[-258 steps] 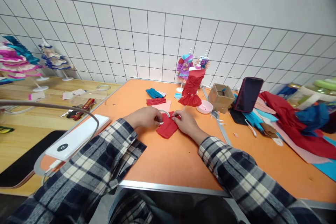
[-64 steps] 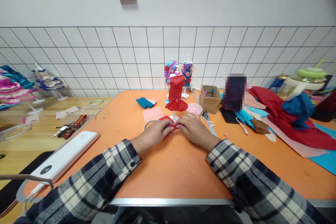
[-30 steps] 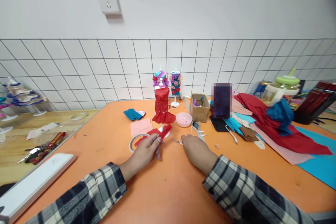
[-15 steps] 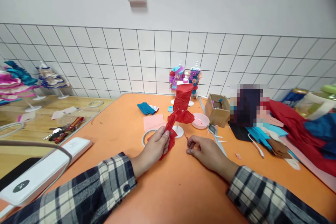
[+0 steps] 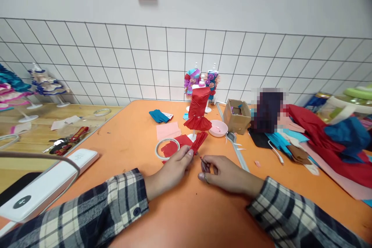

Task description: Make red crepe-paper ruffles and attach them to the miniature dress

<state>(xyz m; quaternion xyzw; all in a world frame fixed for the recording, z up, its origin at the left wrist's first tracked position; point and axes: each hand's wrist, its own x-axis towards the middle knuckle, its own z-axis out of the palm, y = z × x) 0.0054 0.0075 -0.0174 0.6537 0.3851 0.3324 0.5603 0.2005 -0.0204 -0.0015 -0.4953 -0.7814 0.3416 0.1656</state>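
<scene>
Red strip (image 5: 200, 142) mid-handling: L hand (image 5: 174, 166) fingers grasp it, R hand (image 5: 225, 172) fingers pinch tiny item (image 5: 204, 166), ID unclear; next prob. needs steady L hold.

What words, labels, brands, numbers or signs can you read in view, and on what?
None can be read.
Long white power bank: dark oval logo and faint display marks, too blurred.
White printed card beside the folded teal cloth or paper: too small.
Blue metal can: print blurred.
</scene>
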